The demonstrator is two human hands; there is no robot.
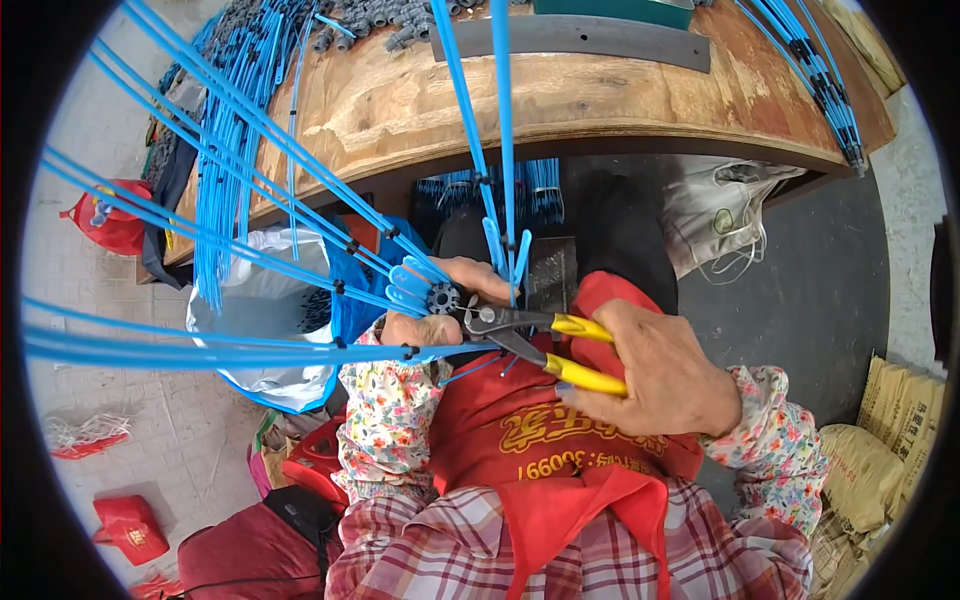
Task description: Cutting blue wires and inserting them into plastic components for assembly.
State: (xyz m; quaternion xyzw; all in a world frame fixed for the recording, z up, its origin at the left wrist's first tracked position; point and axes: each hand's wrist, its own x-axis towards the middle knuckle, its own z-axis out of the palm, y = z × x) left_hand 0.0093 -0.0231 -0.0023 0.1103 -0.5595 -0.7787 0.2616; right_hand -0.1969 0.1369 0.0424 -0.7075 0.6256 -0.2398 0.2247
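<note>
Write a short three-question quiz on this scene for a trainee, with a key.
1. True or false: the right hand holds pliers with yellow handles.
2. What does the left hand grip? A) a black hub with blue rods fanning out of it B) a hammer C) a roll of tape
3. Fill in: the pliers' tip points toward the ____ held in the left hand.

Key: 1 true. 2 A. 3 hub.
</note>
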